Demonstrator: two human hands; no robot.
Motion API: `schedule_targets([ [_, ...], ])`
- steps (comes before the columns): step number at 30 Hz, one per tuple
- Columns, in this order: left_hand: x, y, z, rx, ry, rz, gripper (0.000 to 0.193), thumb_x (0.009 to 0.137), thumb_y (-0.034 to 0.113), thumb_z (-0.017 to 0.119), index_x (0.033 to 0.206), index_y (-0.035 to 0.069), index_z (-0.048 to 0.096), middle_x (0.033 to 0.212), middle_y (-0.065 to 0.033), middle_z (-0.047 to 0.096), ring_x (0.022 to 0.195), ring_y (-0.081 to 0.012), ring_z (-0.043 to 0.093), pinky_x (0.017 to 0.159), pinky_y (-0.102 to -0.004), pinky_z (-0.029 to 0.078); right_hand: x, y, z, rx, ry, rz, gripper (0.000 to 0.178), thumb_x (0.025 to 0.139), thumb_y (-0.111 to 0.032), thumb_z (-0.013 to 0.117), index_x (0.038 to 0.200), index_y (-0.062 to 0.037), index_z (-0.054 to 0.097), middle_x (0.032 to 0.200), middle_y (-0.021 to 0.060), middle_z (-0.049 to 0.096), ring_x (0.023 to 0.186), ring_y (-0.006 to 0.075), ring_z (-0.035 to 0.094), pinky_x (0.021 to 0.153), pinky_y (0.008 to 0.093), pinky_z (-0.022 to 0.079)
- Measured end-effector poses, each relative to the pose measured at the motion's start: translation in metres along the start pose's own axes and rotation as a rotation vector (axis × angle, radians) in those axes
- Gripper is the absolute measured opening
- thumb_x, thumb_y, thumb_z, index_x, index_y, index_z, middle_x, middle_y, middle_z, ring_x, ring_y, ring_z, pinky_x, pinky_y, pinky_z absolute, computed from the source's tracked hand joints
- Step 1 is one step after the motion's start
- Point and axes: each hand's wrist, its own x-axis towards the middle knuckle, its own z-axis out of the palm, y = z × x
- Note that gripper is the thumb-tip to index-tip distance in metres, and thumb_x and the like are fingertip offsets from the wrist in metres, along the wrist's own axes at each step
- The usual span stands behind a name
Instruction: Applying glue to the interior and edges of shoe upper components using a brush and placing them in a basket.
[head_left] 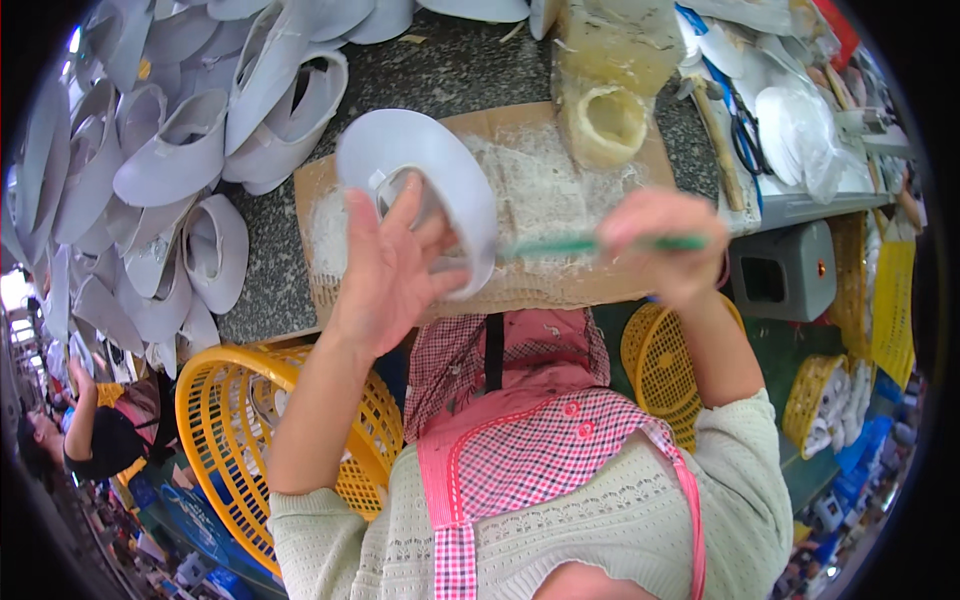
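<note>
My left hand (398, 255) has its fingers spread inside the opening of a white shoe upper (420, 150) and props it up over a piece of cardboard (540, 285). My right hand (665, 240), smeared by motion, is closed around a green-handled brush (570, 246). The brush points left, and its blurred tip is close to the upper's right edge; I cannot tell whether they touch. Just beyond, a yellowish, glue-crusted pot (610, 125) lies tilted at the far edge of the cardboard, its mouth toward me. Dried white residue coats the cardboard.
White shoe uppers (180, 150) pile up on the dark speckled table (440, 70) at left. Scissors (747, 140) and a wooden-handled tool (715, 140) lie at right. Yellow baskets (230, 400) stand below the table, with a grey stool (785, 270) at right. Another person works at far left.
</note>
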Motion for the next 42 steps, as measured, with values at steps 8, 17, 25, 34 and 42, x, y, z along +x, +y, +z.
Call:
schedule_targets([
  [8, 0.016, 0.012, -0.002, 1.819, -0.118, 0.615, 0.034, 0.073, 0.019, 0.061, 0.1, -0.002, 0.058, 0.096, -0.0176, 0.059, 0.088, -0.0302, 0.056, 0.073, -0.0307, 0.044, 0.01, 0.023, -0.07, -0.477, 0.246, 0.098, 0.014, 0.074, 0.003, 0.058, 0.087, -0.0008, 0.063, 0.08, 0.0076, 0.062, 0.071, 0.0117, 0.058, 0.061, 0.0191, 0.044],
  [17, 0.029, -0.005, 0.013, 0.757, 0.189, 0.122, 0.034, 0.086, 0.015, 0.049, 0.117, 0.0, 0.047, 0.093, -0.0024, 0.058, 0.081, -0.0057, 0.052, 0.071, -0.0223, 0.043, -0.039, 0.019, -0.069, 0.04, 0.399, 0.309, 0.013, 0.075, 0.003, 0.057, 0.087, 0.0025, 0.061, 0.082, 0.0106, 0.061, 0.064, 0.0138, 0.058, 0.056, 0.0224, 0.049],
  [25, 0.021, -0.018, 0.011, 0.261, 0.149, 0.105, 0.097, 0.07, 0.076, 0.011, 0.131, 0.001, 0.026, 0.123, -0.0148, 0.044, 0.112, -0.0222, 0.044, 0.096, -0.0335, 0.031, -0.019, 0.021, 0.006, 0.0, 0.174, 0.07, 0.017, 0.071, 0.008, 0.058, 0.087, 0.0024, 0.061, 0.081, 0.0117, 0.061, 0.063, 0.0153, 0.058, 0.054, 0.0233, 0.045],
  [34, 0.022, -0.021, 0.005, 0.192, 0.101, 0.109, 0.1, 0.068, 0.077, 0.005, 0.133, 0.004, 0.019, 0.128, -0.0159, 0.039, 0.117, -0.0242, 0.038, 0.099, -0.0345, 0.025, -0.017, 0.023, 0.022, 0.02, 0.124, -0.122, 0.013, 0.07, 0.004, 0.061, 0.082, -0.0011, 0.064, 0.071, 0.0102, 0.061, 0.061, 0.0194, 0.059, 0.054, 0.0261, 0.045],
  [42, 0.037, -0.022, 0.009, 0.068, 0.113, 0.131, 0.099, 0.068, 0.078, 0.006, 0.134, 0.006, 0.019, 0.128, -0.0159, 0.038, 0.119, -0.0246, 0.034, 0.1, -0.0355, 0.023, -0.029, 0.024, 0.028, -0.068, -0.033, -0.071, 0.014, 0.069, -0.001, 0.063, 0.083, -0.002, 0.064, 0.07, 0.0101, 0.061, 0.057, 0.0192, 0.058, 0.05, 0.0261, 0.043],
])
